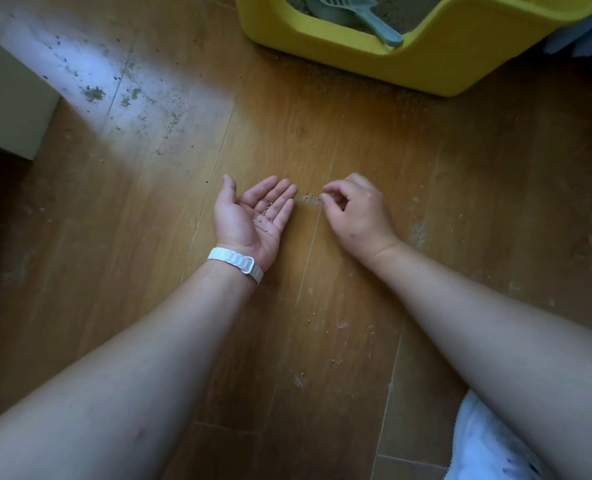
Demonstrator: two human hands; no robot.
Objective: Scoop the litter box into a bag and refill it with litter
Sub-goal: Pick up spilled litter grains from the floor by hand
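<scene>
Judging by appearance, spilled litter grains [310,196] are light, loose; best pinched by curled right hand [355,211] into cupped, unclenched left hand [253,213] holding grains.

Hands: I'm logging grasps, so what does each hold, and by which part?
The left hand lies palm up, open, with a few litter grains loose in the palm. The right hand pinches at grains on the floor; whether it grips any cannot be told.
</scene>
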